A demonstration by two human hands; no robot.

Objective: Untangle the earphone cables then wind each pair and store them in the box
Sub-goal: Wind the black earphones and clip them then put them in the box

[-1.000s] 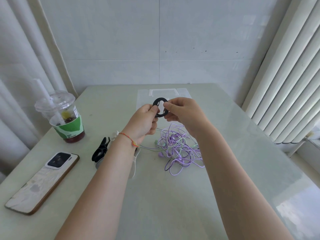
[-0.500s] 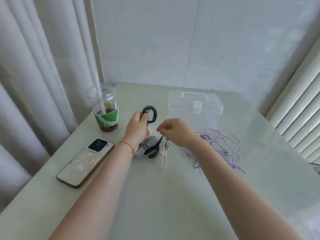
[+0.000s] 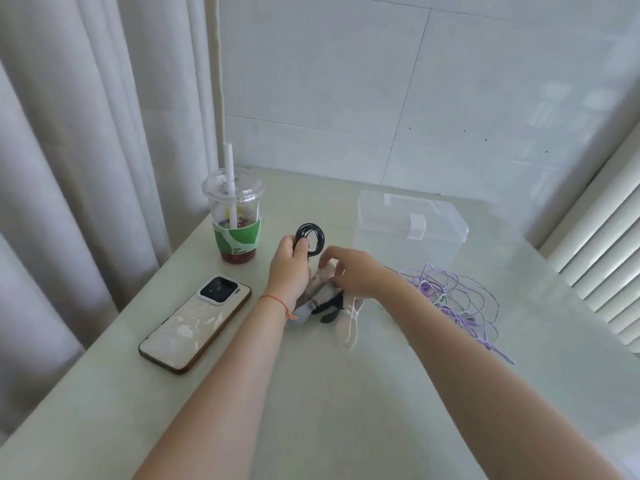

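Left hand (image 3: 289,268) pinches the coiled black earphone cable (image 3: 310,238) between thumb and fingers; right hand (image 3: 349,271), fingers curled, touches the clips (image 3: 329,292) just below; purple tangle (image 3: 450,299) beside the clear box (image 3: 408,230)

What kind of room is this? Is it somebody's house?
Probably a home or small office corner, though I can't be sure: a pale table pushed against a tiled wall, curtains beside it, and an iced drink cup next to a phone.

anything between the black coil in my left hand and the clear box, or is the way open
Nothing visible lies between the black coil in the left hand and the clear box. The box's lid looks closed, so it would need opening first.
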